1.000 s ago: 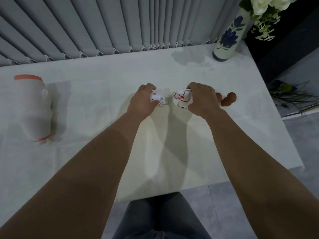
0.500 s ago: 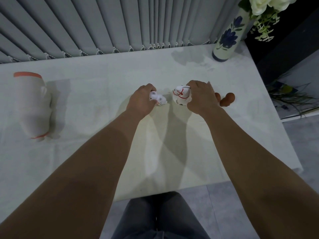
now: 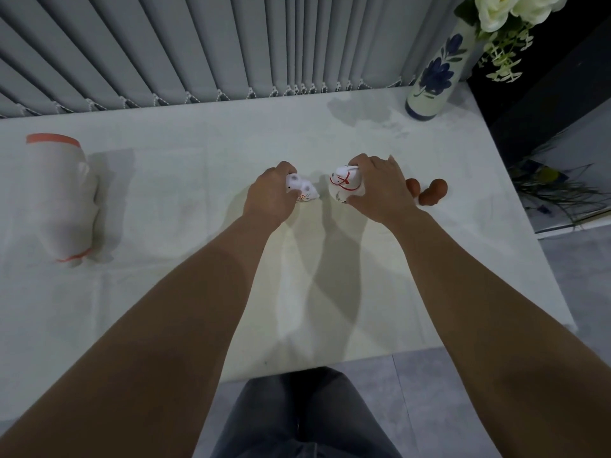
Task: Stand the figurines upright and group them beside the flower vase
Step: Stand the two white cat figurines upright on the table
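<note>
Your left hand [image 3: 269, 195] grips the small spotted white ceramic figurine [image 3: 302, 190], your right hand [image 3: 377, 190] the red-ribboned white ceramic figurine [image 3: 347, 186]; swinging toward the blue-flowered white vase [image 3: 433, 74] could topple the 1 brown wooden figurine [image 3: 433, 192] beside your wrist.

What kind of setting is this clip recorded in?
Probably a room in a home, at a table by a window: grey vertical blinds hang behind a white-clothed table, and a painted flower vase stands at its far right corner.

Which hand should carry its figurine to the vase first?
Right hand, probably: it grips the red-ribbon figurine on the side nearer the flower vase, which stands far right.
</note>
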### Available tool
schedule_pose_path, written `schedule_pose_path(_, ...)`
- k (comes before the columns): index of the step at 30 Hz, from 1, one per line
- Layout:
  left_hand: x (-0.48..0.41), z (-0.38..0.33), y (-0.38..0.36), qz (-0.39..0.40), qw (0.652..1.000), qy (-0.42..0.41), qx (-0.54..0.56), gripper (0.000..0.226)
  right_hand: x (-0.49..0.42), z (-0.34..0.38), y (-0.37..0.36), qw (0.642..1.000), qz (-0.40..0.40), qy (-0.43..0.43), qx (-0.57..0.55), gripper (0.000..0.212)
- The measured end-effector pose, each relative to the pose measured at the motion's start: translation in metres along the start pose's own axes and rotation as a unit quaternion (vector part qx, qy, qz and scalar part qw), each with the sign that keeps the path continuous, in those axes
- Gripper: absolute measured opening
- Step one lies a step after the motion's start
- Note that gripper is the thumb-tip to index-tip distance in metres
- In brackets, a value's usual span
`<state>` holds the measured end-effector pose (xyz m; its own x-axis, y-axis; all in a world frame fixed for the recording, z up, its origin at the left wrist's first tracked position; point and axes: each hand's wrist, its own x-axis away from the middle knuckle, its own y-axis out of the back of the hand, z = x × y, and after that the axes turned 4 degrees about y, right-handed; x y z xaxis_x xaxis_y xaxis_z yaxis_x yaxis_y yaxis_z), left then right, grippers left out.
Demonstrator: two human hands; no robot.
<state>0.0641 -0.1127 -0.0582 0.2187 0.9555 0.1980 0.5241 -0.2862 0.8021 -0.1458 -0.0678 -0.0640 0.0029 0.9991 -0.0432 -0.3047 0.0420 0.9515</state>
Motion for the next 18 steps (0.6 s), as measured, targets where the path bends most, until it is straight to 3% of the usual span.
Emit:
schedule_pose_path(5,0.0022,0.0026,0.0,0.006,1.0,-0.005,0.0,0.044,0.0011,-0.0007,-0.0005,1.0,-0.007,0.005,-0.001,0.045)
schedule_pose_path(10,0.0048,0.0023,0.0009,-0.006,1.0,-0.005,-0.008,0.032,0.0009,-0.0023,-0.0019,1.0,-0.009,0.003,-0.005,0.045)
schedule_pose_path(18,0.0074,-0.0004,-0.0022,-0.013,1.0,0.006,-0.006,0.03,0.0005,-0.0046,-0.0051,1.0,-0.004,0.001,-0.004,0.045)
